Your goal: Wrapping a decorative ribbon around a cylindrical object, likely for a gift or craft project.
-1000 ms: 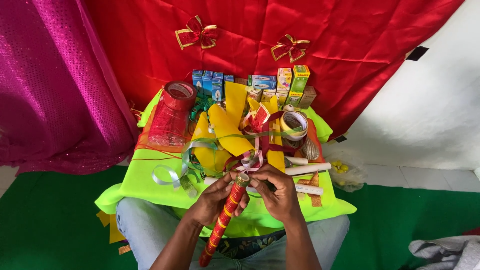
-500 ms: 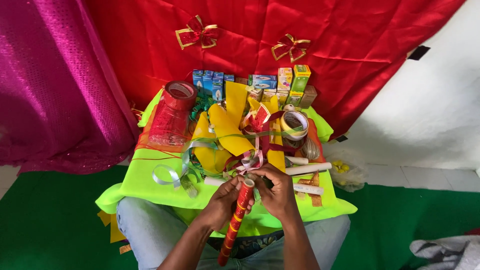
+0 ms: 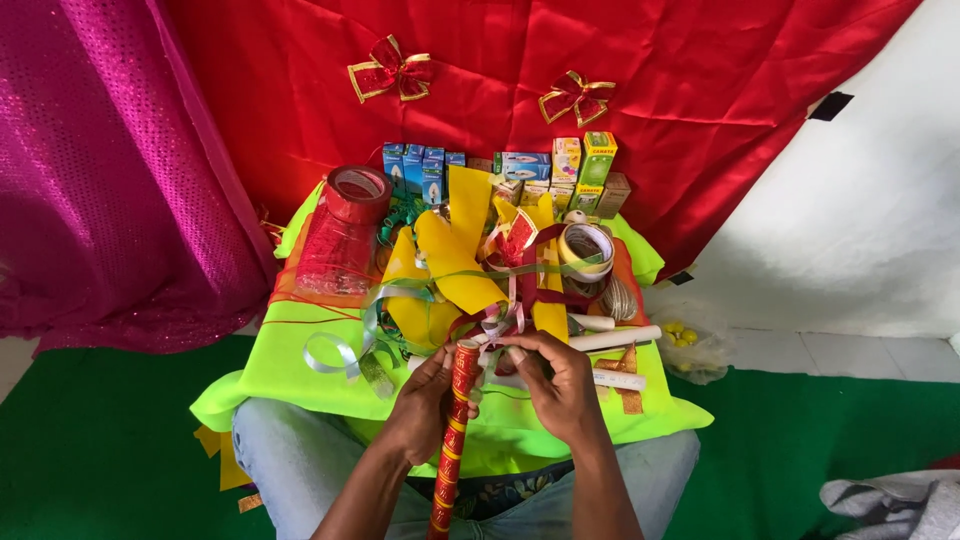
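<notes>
My left hand (image 3: pixel 425 405) grips a long stick wrapped in red and gold foil (image 3: pixel 452 440), held nearly upright over my lap. Its top end sits between both hands. My right hand (image 3: pixel 557 385) pinches a thin strip of ribbon (image 3: pixel 497 325) at the stick's top, fingers closed on it. Just beyond the hands lies a tangle of yellow, dark red and silver ribbons (image 3: pixel 470 265) on a lime-green cloth (image 3: pixel 300 365).
A red net roll (image 3: pixel 342 235) stands at the left of the cloth, a tape roll (image 3: pixel 586 248) at the right, white sticks (image 3: pixel 615 338) beside my right hand. Small boxes (image 3: pixel 520 172) line the back against red fabric with two bows. Pink sequin cloth hangs left.
The stick has swung from a leftward slant to nearly upright, and both hands have shifted slightly right around its top.
</notes>
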